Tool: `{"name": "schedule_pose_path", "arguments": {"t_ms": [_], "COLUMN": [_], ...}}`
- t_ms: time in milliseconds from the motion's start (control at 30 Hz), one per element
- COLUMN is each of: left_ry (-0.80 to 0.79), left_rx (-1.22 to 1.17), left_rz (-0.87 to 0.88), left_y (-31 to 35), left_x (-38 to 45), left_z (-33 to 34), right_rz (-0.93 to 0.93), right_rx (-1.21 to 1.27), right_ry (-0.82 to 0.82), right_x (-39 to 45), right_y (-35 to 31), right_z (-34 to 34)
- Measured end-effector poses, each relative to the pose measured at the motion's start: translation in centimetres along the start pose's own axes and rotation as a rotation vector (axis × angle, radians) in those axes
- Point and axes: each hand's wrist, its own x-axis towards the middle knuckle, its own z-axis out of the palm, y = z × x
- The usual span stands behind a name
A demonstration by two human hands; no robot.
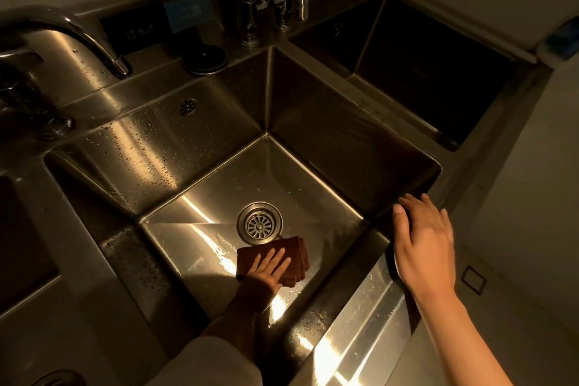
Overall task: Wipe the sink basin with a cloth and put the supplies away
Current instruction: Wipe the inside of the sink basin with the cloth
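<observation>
A deep steel sink basin fills the middle of the head view, with a round drain strainer in its floor. A folded brown cloth lies on the basin floor just in front of the drain. My left hand presses flat on the cloth, fingers straight. My right hand rests with relaxed fingers on the sink's right front corner rim and holds nothing.
A curved faucet arches over the left rim. Several chrome taps and dispensers stand at the back, beside a round black lid. A second dark basin lies at the back right. Water drops dot the back wall.
</observation>
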Motion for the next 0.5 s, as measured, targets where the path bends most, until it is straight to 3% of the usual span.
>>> {"name": "schedule_pose_path", "arguments": {"t_ms": [133,500], "left_ry": [0.040,-0.007], "left_rx": [0.017,-0.135], "left_rz": [-0.009,-0.233], "left_y": [0.1,0.9], "left_x": [-0.2,-0.4], "left_z": [-0.2,0.4], "right_rz": [-0.004,0.003], "right_rx": [0.013,0.028], "right_ry": [0.005,-0.010], "right_x": [0.0,-0.1], "right_y": [-0.1,-0.1], "right_z": [-0.1,-0.2]}}
